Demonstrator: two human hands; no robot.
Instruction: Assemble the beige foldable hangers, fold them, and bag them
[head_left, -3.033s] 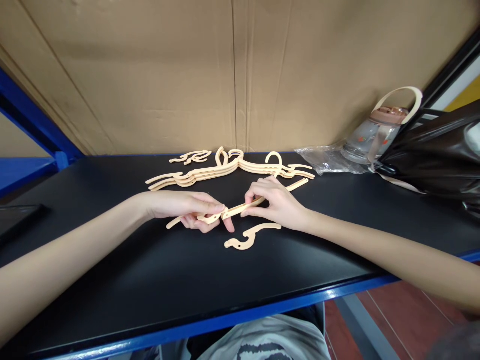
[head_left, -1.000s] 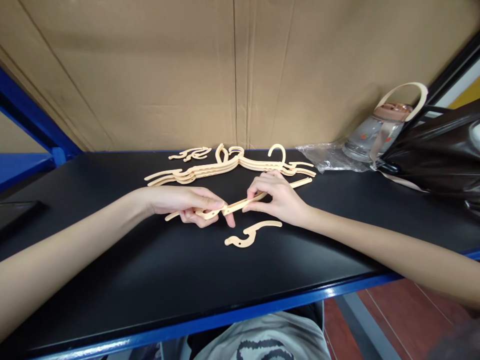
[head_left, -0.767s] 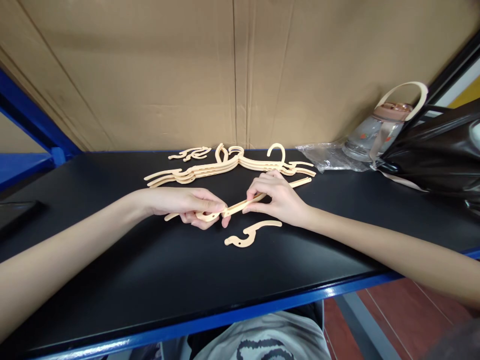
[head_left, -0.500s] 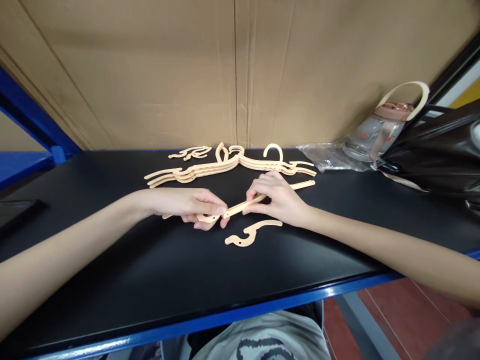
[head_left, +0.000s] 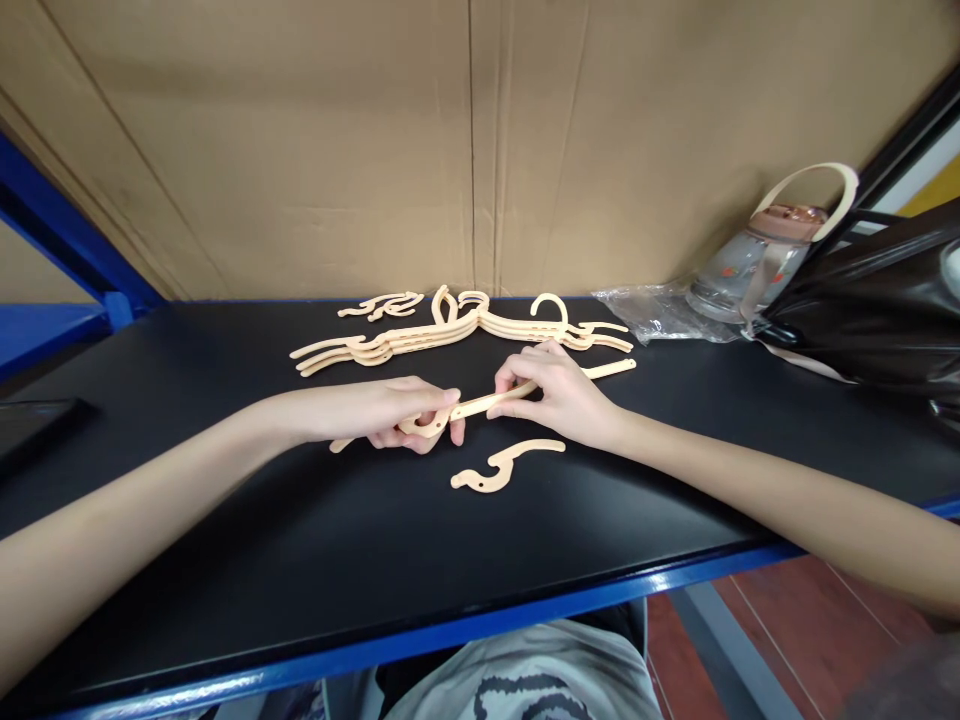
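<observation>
My left hand is closed on a beige hanger arm piece, whose curved end with a small hole shows past my fingers. My right hand pinches a long beige hanger bar; its left end meets the arm piece by my left thumb. The bar's other end sticks out to the right beyond my right hand. Whether the two pieces are joined cannot be made out. A loose hanger arm with a hook-like notch lies on the table just in front of my hands.
Several beige hangers lie stacked behind my hands, with loose arm pieces at back left. Far right are a clear plastic bag, a bottle and a black bag. A dark flat object sits at the left edge.
Both hands and the held pieces have shifted slightly up and right. My left thumb now lies higher over the meeting ends. The loose arm in front stays put.
</observation>
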